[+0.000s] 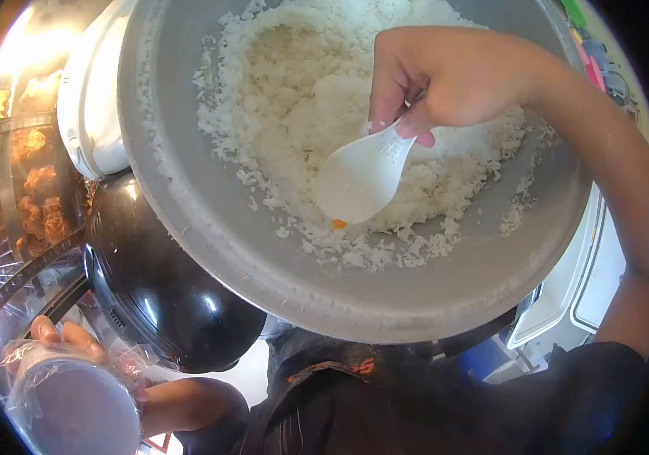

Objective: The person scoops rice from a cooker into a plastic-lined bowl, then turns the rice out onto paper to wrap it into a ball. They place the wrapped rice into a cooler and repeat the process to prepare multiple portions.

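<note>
Heaped white rice [286,83] lies in a large grey pot [324,303]. Over the rice, my right hand [423,91] is closed around the handle of a white rice paddle [362,178], its broad blade pointing down and toward me. A small orange bit [338,224] shows at the blade's edge. At the lower left, my left hand [74,339] grips a round, pale container [74,409] with clear plastic film [17,379] crumpled around its rim. The container is apart from the pot, and its far side hides part of my fingers.
Browned fried pieces [40,197] sit in a display on the left. Between them and the pot stand a white appliance [93,91] and a glossy black rounded vessel [173,280]. White bins [567,280] are at the right, and coloured items [594,61] at upper right.
</note>
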{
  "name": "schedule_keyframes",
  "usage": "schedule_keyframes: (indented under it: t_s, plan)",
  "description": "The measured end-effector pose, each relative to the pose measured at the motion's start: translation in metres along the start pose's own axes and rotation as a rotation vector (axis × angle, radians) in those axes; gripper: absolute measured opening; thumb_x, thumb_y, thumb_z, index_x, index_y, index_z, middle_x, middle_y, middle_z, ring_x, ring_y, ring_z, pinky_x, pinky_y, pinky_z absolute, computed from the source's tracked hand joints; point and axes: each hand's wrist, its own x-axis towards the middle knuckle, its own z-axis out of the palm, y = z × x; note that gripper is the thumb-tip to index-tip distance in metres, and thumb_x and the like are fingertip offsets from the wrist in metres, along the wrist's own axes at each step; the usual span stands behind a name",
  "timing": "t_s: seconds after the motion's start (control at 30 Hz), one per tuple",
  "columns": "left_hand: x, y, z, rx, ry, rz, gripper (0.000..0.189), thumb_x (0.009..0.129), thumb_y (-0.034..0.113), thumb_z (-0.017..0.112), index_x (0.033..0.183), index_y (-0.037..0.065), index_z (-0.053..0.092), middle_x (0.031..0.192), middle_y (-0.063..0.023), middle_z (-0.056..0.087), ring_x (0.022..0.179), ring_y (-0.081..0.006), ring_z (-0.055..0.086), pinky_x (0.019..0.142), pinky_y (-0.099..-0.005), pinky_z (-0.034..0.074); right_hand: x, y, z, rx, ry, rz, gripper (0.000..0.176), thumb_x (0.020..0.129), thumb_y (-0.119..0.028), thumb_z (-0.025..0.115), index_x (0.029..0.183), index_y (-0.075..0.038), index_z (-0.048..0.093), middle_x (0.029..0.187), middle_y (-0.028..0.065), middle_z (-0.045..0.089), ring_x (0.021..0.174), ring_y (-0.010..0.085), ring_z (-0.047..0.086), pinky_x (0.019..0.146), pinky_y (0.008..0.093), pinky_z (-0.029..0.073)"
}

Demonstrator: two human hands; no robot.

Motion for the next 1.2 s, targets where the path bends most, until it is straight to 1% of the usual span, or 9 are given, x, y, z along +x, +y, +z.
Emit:
schedule_keyframes:
  t_s: [0.17, 0.27, 0.43, 0.67, 0.77, 1.0, 1.07, 1.17, 1.2]
  plan:
    - [-0.002, 0.004, -0.001, 0.004, 0.001, 0.005, 0.08, 0.08, 0.056, 0.057, 0.132, -0.003, 0.049, 0.13, -0.0232, 0.054, 0.115, -0.0378, 0.055, 0.089, -0.0532, 0.052, -0.004, 0.009, -0.005, 0.105, 0.05, 0.022, 0.018, 0.073, 0.009, 0.061, 0.09, 0.009, 0.07, 0.07, 0.0086, 0.066, 0.06, 0.0116, 0.059, 0.061, 0.0269, 0.047]
    - [-0.003, 0.005, -0.002, -0.009, 0.004, 0.009, 0.08, 0.08, 0.057, 0.057, 0.132, -0.003, 0.049, 0.13, -0.0232, 0.054, 0.115, -0.0379, 0.055, 0.09, -0.0534, 0.052, -0.003, 0.008, -0.009, -0.119, 0.012, -0.02, 0.018, 0.073, 0.007, 0.063, 0.09, 0.008, 0.07, 0.067, 0.009, 0.065, 0.056, 0.0114, 0.058, 0.054, 0.0246, 0.044]
    - [-0.002, 0.017, -0.004, -0.04, 0.014, 0.001, 0.081, 0.08, 0.057, 0.057, 0.132, -0.004, 0.049, 0.13, -0.0234, 0.054, 0.116, -0.0381, 0.055, 0.09, -0.0537, 0.051, -0.022, 0.012, -0.016, 0.237, 0.038, -0.033, 0.022, 0.069, 0.002, 0.069, 0.091, 0.006, 0.072, 0.064, 0.0098, 0.064, 0.05, 0.0105, 0.057, 0.041, 0.022, 0.034]
    - [-0.018, 0.044, -0.024, -0.208, -0.018, -0.06, 0.082, 0.079, 0.058, 0.057, 0.133, -0.004, 0.049, 0.131, -0.0235, 0.053, 0.117, -0.0383, 0.054, 0.092, -0.0541, 0.051, -0.159, -0.012, 0.005, 0.396, 0.333, -0.195, 0.022, 0.069, -0.002, 0.073, 0.088, 0.009, 0.07, 0.062, 0.0112, 0.063, 0.044, 0.0086, 0.053, 0.035, 0.0207, 0.027]
    - [-0.022, 0.055, -0.042, -0.3, -0.056, -0.112, 0.082, 0.079, 0.058, 0.056, 0.133, -0.004, 0.049, 0.131, -0.0236, 0.053, 0.117, -0.0384, 0.054, 0.092, -0.0543, 0.051, -0.254, -0.031, 0.032, 0.31, 0.378, -0.113, 0.026, 0.07, -0.009, 0.075, 0.087, 0.01, 0.07, 0.06, 0.0112, 0.062, 0.041, 0.0078, 0.051, 0.034, 0.0205, 0.027]
    - [-0.039, 0.074, -0.058, -0.388, -0.271, -0.167, 0.083, 0.079, 0.058, 0.056, 0.133, -0.004, 0.049, 0.131, -0.0238, 0.053, 0.118, -0.0387, 0.054, 0.093, -0.0547, 0.051, -0.458, 0.027, 0.266, 0.24, 1.239, 0.012, 0.027, 0.068, -0.017, 0.08, 0.078, 0.005, 0.067, 0.058, 0.0095, 0.062, 0.04, 0.0084, 0.054, 0.033, 0.0198, 0.035]
    - [-0.036, 0.071, -0.064, -0.443, -0.398, -0.137, 0.079, 0.084, 0.057, 0.049, 0.136, -0.002, 0.047, 0.136, -0.022, 0.051, 0.122, -0.0381, 0.052, 0.093, -0.0558, 0.052, -0.484, 0.078, 0.374, 0.499, 1.567, 0.009, 0.028, 0.065, -0.016, 0.081, 0.08, 0.002, 0.066, 0.063, 0.0096, 0.063, 0.04, 0.0105, 0.054, 0.032, 0.0214, 0.035]
    - [-0.045, 0.067, -0.062, -0.425, -0.398, -0.122, 0.076, 0.084, 0.055, 0.051, 0.134, -0.002, 0.048, 0.134, -0.0209, 0.051, 0.12, -0.0371, 0.053, 0.092, -0.0547, 0.052, -0.459, 0.173, 0.545, 0.872, 1.92, 0.47, 0.025, 0.071, -0.013, 0.075, 0.093, -0.003, 0.066, 0.076, 0.0108, 0.066, 0.043, 0.0184, 0.054, 0.038, 0.0304, 0.043]
    - [-0.047, 0.065, -0.061, -0.409, -0.393, -0.119, 0.075, 0.084, 0.054, 0.051, 0.134, -0.001, 0.048, 0.134, -0.0206, 0.052, 0.12, -0.0368, 0.053, 0.092, -0.0544, 0.053, -0.433, 0.222, 0.603, 0.888, 1.922, 0.798, 0.022, 0.074, -0.014, 0.07, 0.093, -0.003, 0.067, 0.084, 0.013, 0.067, 0.058, 0.022, 0.057, 0.05, 0.0338, 0.046]
